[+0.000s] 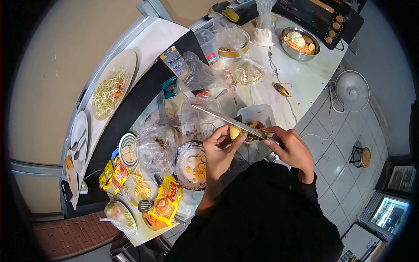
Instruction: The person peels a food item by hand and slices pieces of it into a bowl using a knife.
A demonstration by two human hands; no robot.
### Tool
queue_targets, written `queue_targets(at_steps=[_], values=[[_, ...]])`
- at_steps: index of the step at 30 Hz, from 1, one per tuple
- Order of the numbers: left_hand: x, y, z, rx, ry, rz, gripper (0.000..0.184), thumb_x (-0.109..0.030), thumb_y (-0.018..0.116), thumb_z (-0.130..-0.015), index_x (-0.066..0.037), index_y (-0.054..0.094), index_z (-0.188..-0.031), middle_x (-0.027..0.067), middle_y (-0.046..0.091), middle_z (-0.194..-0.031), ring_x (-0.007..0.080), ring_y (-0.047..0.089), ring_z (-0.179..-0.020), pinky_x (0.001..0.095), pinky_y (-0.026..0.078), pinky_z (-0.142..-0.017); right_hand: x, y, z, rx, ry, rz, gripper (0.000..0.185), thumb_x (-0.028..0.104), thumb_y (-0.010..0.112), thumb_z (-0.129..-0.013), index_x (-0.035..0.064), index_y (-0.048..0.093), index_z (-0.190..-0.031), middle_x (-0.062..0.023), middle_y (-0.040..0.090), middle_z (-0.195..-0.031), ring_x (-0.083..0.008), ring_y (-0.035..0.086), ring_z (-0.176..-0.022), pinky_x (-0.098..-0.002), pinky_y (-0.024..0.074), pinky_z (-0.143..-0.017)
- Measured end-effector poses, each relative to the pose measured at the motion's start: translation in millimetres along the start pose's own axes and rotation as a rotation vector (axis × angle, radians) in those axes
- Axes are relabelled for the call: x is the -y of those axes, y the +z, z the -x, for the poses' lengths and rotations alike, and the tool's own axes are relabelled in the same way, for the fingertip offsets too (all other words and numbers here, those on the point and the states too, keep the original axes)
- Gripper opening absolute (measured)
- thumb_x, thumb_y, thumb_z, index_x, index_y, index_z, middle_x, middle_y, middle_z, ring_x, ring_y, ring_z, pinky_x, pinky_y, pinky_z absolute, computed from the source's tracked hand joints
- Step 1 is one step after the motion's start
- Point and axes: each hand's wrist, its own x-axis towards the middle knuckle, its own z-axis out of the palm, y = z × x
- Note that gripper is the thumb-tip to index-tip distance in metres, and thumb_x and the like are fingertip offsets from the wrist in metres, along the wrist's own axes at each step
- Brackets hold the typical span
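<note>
Left hand: The left hand (pixel 219 150) was closed in a narrow pinch, thumb and fingers gripping a pale yellow food piece (pixel 235 132), possibly ripe banana or plantain.
Right hand: The right hand (pixel 291 147) was curled around a long-bladed knife (pixel 220 116), its handle largely hidden in the grip.
Blade: It slanted from the right hand across the yellow piece, its tip pointing ahead and past the left hand; whether the edge had bitten in could not be told.
Grip: The left fingers appeared to steady the piece from below, leaving its upper side to the knife.
Plastic tub: Just ahead of and beneath the hands, a translucent plastic tub (pixel 257 111) held dark and yellow bits, its place seemingly chosen so that anything dropped would land inside.
Blackened peel: What looked like a blackened peel (pixel 282 90) lay apart on the marble-patterned countertop (pixel 301 102), ahead of the right hand.
Egg plate: Near the left hand, on its outer side, a plate (pixel 184 160) bore halved eggs (pixel 198 172), apparently set aside to leave working room.
Farther left: Beyond the plate sat a clear plastic bag (pixel 153 146) and, nearer the body, a yellow noodle packet (pixel 166 200).
</note>
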Motion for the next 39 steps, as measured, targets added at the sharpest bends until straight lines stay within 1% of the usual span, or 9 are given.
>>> queue_targets(at_steps=[17, 24, 29, 32, 34, 35, 36, 38, 39], values=[[1, -4, -2, 0.021, 0.052, 0.131, 0.045, 0.010, 0.068, -0.081, 0.008, 0.052, -0.123, 0.0136, 0.063, -0.112, 0.0171, 0.062, -0.100, 0.0289, 0.052, -0.089, 3, 0, -1, 0.032, -0.008, 0.010, 0.046, 0.024, 0.071, -0.084, -0.0058, 0.056, -0.117, -0.0270, 0.057, -0.068, -0.0403, 0.057, -0.057, -0.0404, 0.0426, -0.053], [12, -10, -5, 0.099, 0.094, 0.144, 0.041, 0.007, 0.066, -0.084, 0.010, 0.053, -0.123, 0.0119, 0.063, -0.111, 0.0161, 0.062, -0.100, 0.0284, 0.052, -0.090, -2, -2, 0, 0.083, -0.085, 0.055, 0.057, 0.026, 0.080, -0.074, -0.0073, 0.058, -0.115, -0.0258, 0.057, -0.066, -0.0395, 0.058, -0.058, -0.0389, 0.0445, -0.055], [2, -8, -4, 0.049, -0.112, 0.126, 0.037, 0.000, 0.065, -0.088, 0.008, 0.055, -0.123, 0.0115, 0.065, -0.108, 0.0144, 0.065, -0.092, 0.0272, 0.055, -0.083, -8, 0, -1, 0.009, -0.090, 0.070, 0.048, 0.018, 0.080, -0.071, -0.0054, 0.062, -0.109, -0.0251, 0.057, -0.065, -0.0391, 0.056, -0.057, -0.0382, 0.0451, -0.056], [-2, -1, -2, 0.002, -0.102, 0.143, 0.037, -0.011, 0.068, -0.088, 0.004, 0.057, -0.121, 0.0102, 0.066, -0.103, 0.0121, 0.064, -0.084, 0.0249, 0.054, -0.075, -12, -2, -2, -0.024, -0.043, -0.003, 0.034, 0.009, 0.072, -0.074, -0.0034, 0.063, -0.105, -0.0231, 0.058, -0.064, -0.0341, 0.057, -0.054, -0.0369, 0.0447, -0.055], [-6, 0, -2, 0.007, -0.109, 0.141, 0.038, -0.011, 0.068, -0.089, 0.004, 0.057, -0.122, 0.0108, 0.067, -0.103, 0.0123, 0.064, -0.084, 0.0250, 0.054, -0.076, -20, 2, -4, -0.124, 0.089, -0.048, 0.023, 0.004, 0.068, -0.076, -0.0037, 0.064, -0.097, -0.0051, 0.048, -0.054, -0.0076, 0.044, -0.048, -0.0254, 0.0382, -0.047], [-7, 0, -2, 0.013, -0.119, 0.139, 0.039, -0.011, 0.068, -0.089, 0.004, 0.056, -0.123, 0.0114, 0.067, -0.102, 0.0126, 0.064, -0.084, 0.0252, 0.054, -0.076, -21, 1, -4, -0.133, 0.116, -0.074, 0.019, 0.003, 0.065, -0.077, -0.0039, 0.064, -0.094, -0.0027, 0.045, -0.054, -0.0054, 0.040, -0.050, -0.0246, 0.0360, -0.047], [-6, -1, -2, 0.013, -0.119, 0.139, 0.039, -0.011, 0.068, -0.089, 0.004, 0.056, -0.123, 0.0114, 0.067, -0.102, 0.0126, 0.064, -0.084, 0.0252, 0.054, -0.076, -19, 0, -3, -0.133, 0.116, -0.073, 0.019, 0.003, 0.065, -0.077, -0.0039, 0.064, -0.094, -0.0027, 0.045, -0.054, -0.0054, 0.040, -0.050, -0.0246, 0.0360, -0.047], [-4, -2, -3, 0.035, -0.120, 0.148, 0.040, -0.003, 0.065, -0.089, 0.006, 0.052, -0.126, 0.0126, 0.065, -0.105, 0.0148, 0.066, -0.086, 0.0273, 0.057, -0.079, -14, -2, -5, -0.117, 0.176, -0.103, 0.022, 0.003, 0.063, -0.076, -0.0056, 0.065, -0.096, -0.0198, 0.058, -0.063, -0.0209, 0.055, -0.053, -0.0327, 0.0446, -0.055], [-4, -2, -3, 0.036, -0.119, 0.149, 0.040, -0.003, 0.065, -0.089, 0.006, 0.052, -0.126, 0.0126, 0.065, -0.105, 0.0148, 0.066, -0.086, 0.0273, 0.057, -0.079, -13, -1, -6, -0.118, 0.176, -0.102, 0.022, 0.003, 0.063, -0.076, -0.0056, 0.065, -0.096, -0.0198, 0.058, -0.063, -0.0209, 0.055, -0.053, -0.0327, 0.0446, -0.055]])
